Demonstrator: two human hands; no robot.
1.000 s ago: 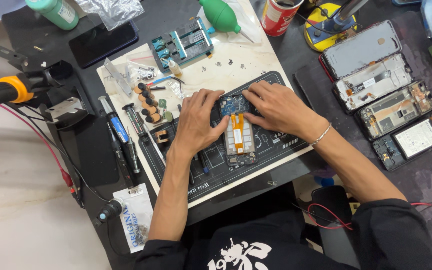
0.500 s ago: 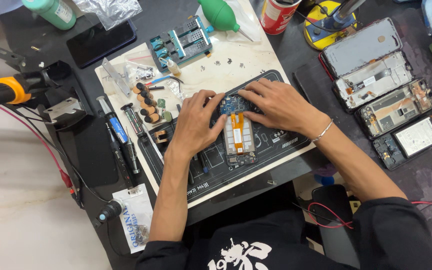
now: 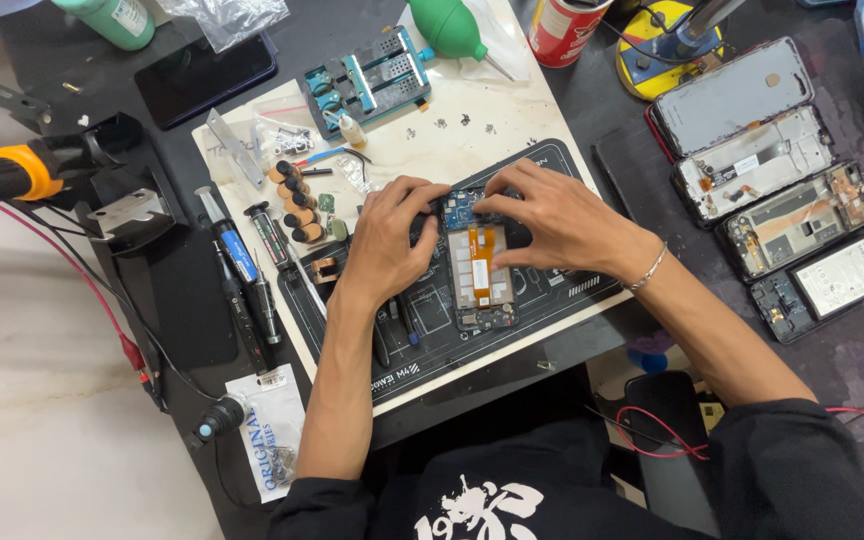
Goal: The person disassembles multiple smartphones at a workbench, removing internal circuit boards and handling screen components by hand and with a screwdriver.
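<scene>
An opened phone [image 3: 480, 275] with its back off lies on a black repair mat [image 3: 542, 300], showing a silver battery, an orange ribbon cable and a blue circuit board at its top end. My left hand [image 3: 387, 245] grips the phone's left upper edge, fingers curled onto the board. From the right, my right hand [image 3: 547, 220] rests its fingertips on the phone's top and right edge. A thin bracelet sits on the right wrist. Both hands touch the phone together; what the fingertips press is hidden.
Screwdrivers [image 3: 237, 255] and small bits lie left of the mat. A blue board holder [image 3: 367, 80], green air blower [image 3: 452, 30] and red can [image 3: 562, 25] stand behind. Several dismantled phones [image 3: 767, 190] lie at the right. A dark phone [image 3: 202, 75] sits at the back left.
Both hands have shifted only slightly on the phone's top end; the phone stays in place on the mat.
</scene>
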